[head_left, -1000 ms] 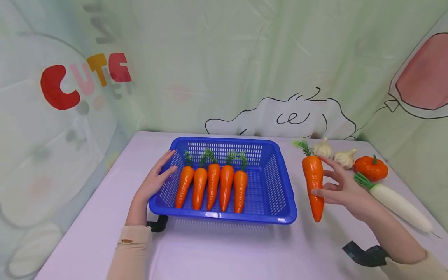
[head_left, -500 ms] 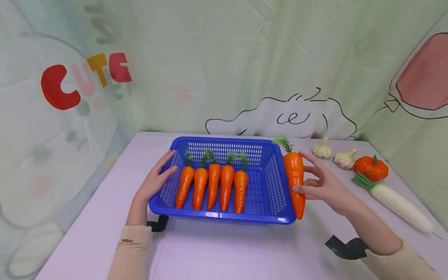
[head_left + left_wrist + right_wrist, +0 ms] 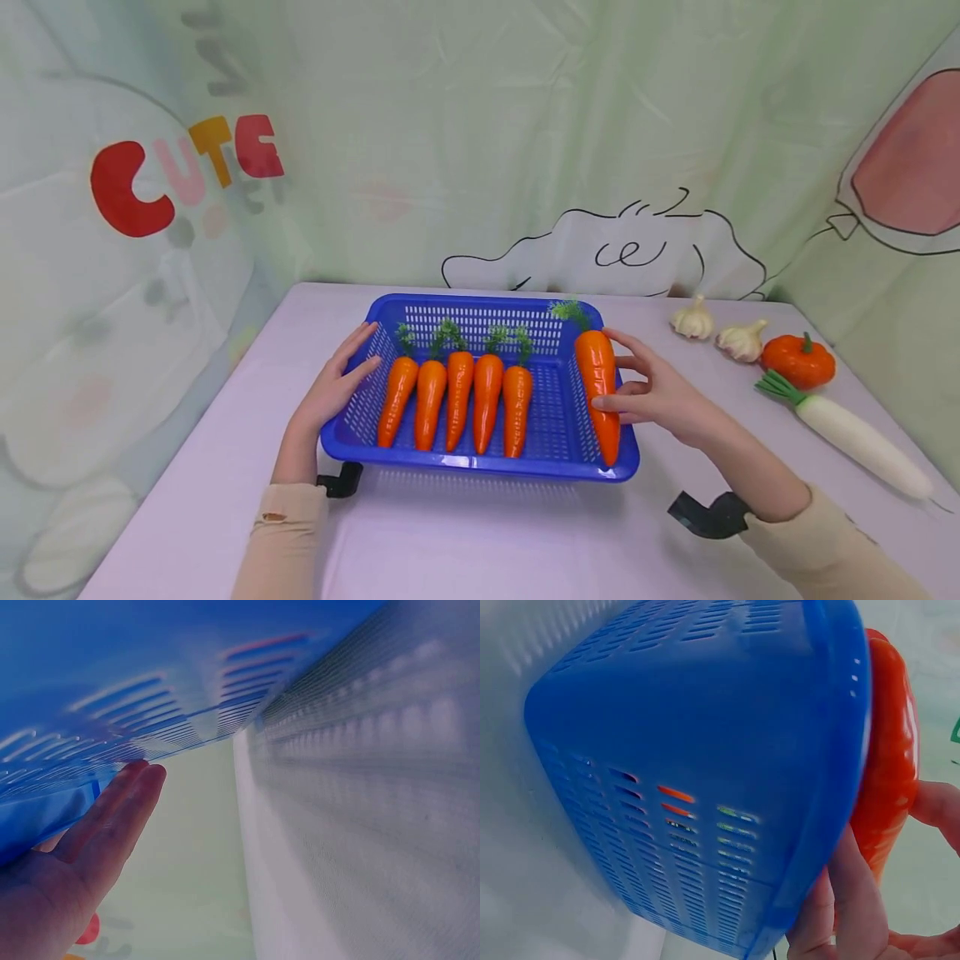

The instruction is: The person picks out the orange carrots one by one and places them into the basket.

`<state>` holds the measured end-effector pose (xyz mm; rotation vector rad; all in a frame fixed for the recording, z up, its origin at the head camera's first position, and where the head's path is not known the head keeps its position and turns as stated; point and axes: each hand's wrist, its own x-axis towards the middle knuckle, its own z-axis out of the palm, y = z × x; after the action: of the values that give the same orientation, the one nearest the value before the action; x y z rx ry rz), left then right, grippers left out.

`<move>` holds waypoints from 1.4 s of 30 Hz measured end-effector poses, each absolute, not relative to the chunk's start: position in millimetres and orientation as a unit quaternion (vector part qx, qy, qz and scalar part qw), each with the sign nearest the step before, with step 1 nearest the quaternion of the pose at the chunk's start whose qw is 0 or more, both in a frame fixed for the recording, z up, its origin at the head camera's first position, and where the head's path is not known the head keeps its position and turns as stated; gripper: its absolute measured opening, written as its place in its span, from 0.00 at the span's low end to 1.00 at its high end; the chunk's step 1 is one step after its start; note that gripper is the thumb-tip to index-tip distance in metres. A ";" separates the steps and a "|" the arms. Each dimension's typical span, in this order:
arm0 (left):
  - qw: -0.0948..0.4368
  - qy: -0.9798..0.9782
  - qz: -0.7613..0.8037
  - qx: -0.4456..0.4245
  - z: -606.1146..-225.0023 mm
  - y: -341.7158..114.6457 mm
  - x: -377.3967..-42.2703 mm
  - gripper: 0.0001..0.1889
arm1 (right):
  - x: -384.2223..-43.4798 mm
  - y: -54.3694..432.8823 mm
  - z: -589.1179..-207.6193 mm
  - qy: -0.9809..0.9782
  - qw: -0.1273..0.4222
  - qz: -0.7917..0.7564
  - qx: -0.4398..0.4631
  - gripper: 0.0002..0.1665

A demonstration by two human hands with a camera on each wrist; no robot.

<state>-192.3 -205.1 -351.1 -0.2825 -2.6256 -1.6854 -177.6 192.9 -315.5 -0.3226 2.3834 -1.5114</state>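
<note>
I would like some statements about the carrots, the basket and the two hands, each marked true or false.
1. The right hand holds a carrot over the blue basket. True.
2. Five carrots lie side by side in the basket. True.
3. The left hand grips a garlic bulb. False: it rests open against the basket's left wall.
4. The white radish lies inside the basket. False: it lies on the table, to the right.
5. The small pumpkin sits near two garlic bulbs. True.
</note>
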 end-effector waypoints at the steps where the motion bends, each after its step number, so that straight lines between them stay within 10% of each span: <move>1: 0.004 -0.838 -0.538 -0.090 -351.2 -204.9 -192.1 0.28 | -178.3 191.5 -315.6 0.830 0.155 -0.524 -0.111 0.56; 42: 0.006 -0.840 -0.535 -0.090 -351.0 -205.1 -191.7 0.28 | -208.4 131.5 -356.4 0.862 0.183 -0.449 -0.150 0.55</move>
<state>-191.7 -205.1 -351.0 -0.2800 -2.6289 -1.6732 -208.4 131.5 -356.4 -0.4237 2.4309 -1.2665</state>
